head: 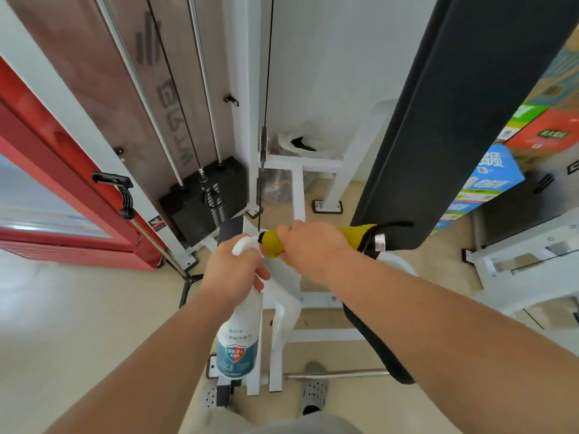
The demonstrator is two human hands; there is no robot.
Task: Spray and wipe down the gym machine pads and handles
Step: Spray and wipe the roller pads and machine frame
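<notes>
Grey perforated clogs [314, 397] and the hem of grey shorts mark the person's stance at the bottom edge, astride the white steel frame [313, 335] of the gym machine. Above them, the left hand [233, 267] grips the neck of a white spray bottle [239, 343], fingers wrapped closed around it just below the trigger head; the bottle hangs tilted, base toward the floor, and its teal, blue and red label carries a shield reading "99.9%", the smaller lines of print being too blurred to read. The nozzle sits just beside the yellow handle [360, 237]. The right hand [313, 247] is clenched around the middle of that handle, so that only its two yellow ends show; a black strap [393, 225] and a metal ring join the handle's right end. Behind the hands a long black pad [454, 120] rises steeply toward the upper right. Farther back stand the black weight stack [200, 198] on chrome guide rods, and a brown shroud [150, 57] with grey lettering that is not legible. At far left is a red cabinet [62, 170]; at far right, stacked printed cartons [488, 180] in blue, green and red.
</notes>
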